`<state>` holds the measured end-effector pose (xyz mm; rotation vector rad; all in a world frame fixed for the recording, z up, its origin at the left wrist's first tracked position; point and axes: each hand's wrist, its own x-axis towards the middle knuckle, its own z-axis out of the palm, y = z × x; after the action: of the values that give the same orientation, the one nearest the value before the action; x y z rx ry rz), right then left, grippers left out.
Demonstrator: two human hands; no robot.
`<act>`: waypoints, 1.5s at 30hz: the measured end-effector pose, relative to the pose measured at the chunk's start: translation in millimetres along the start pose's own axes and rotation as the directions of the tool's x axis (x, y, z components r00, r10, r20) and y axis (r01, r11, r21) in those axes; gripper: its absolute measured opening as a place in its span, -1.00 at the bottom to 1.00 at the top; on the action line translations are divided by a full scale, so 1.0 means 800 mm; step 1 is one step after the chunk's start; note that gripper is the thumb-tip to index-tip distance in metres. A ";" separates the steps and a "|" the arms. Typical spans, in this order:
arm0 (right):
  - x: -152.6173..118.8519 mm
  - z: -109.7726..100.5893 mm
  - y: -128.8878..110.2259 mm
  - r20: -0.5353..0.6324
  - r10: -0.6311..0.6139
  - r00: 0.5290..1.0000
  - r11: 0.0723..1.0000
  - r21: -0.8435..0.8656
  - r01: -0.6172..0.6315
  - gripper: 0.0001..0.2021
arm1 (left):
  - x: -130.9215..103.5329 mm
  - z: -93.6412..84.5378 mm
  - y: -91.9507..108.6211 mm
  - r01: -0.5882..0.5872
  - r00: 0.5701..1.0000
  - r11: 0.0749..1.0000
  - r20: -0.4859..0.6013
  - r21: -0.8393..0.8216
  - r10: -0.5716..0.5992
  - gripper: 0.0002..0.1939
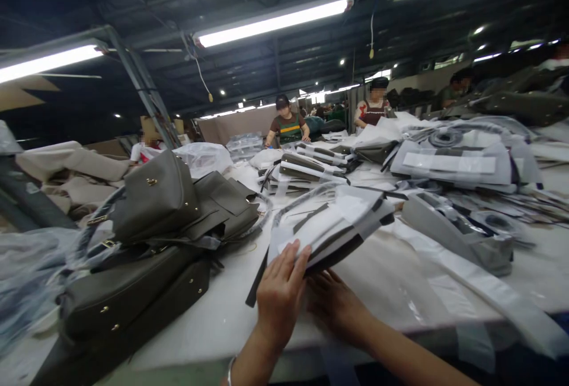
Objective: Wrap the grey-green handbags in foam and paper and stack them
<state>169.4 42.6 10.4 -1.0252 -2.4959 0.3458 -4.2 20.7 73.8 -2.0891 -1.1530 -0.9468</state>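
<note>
A dark olive handbag (342,232), partly wrapped in white sheeting, lies tilted in front of me with its near edge raised off the table. Its handle (297,199) is covered in clear plastic. My left hand (282,279) grips the near left corner, long fingers laid over the top sheet and thumb side toward the edge. Under the near edge, my right hand (335,303) supports the same bag, its fingertips partly hidden below it. A dark strap (256,276) hangs down at the left corner.
Unwrapped olive handbags (153,199) are piled at left. A grey bag (457,232) and white wrapping strips (471,273) lie at right. Wrapped bags (306,166) are stacked behind, on the white table (186,332). Co-workers, including one person (288,128), stand across the table.
</note>
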 end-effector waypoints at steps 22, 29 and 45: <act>0.214 -0.048 0.075 0.294 0.445 0.846 0.873 0.067 -0.483 -0.60 | -0.081 0.066 0.097 0.158 0.928 0.987 -0.343 0.007 -0.146 -0.66; 0.217 -0.023 0.088 0.406 0.517 0.754 0.681 0.339 -0.649 -0.63 | -0.076 0.085 0.100 0.219 0.862 0.975 -0.459 -0.042 -0.213 -0.76; 0.198 -0.063 0.053 0.173 0.268 0.948 0.474 0.833 -0.286 -0.51 | -0.083 0.084 0.096 0.177 0.918 0.984 -0.357 -0.024 -0.173 -0.71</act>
<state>116.9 188.4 83.7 -0.9362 -1.7050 1.5182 58.2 3.2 -29.1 -1.7283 -1.1563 -1.3399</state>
